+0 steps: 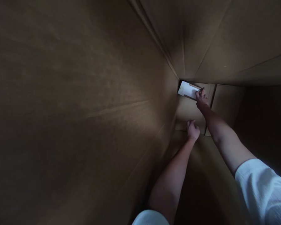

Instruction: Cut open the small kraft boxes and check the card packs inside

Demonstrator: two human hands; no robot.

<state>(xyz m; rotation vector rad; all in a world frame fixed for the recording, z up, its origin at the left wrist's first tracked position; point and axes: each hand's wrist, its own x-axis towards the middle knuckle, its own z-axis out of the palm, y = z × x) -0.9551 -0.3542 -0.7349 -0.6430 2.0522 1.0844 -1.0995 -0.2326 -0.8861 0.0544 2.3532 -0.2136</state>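
Deep inside a tall brown cardboard box [84,109], my right hand [201,99] is pressing its fingertips onto a white rectangular card [187,89] in the far corner, while my left hand [193,130], curled closed, is resting on a brown cardboard flap [189,111].

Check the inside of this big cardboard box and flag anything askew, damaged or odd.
Only one thing stands out: a white slip lies tilted in the far corner of the box's bottom, under the right hand. The left hand rests on a bottom flap. The cardboard walls show creases, no tears.
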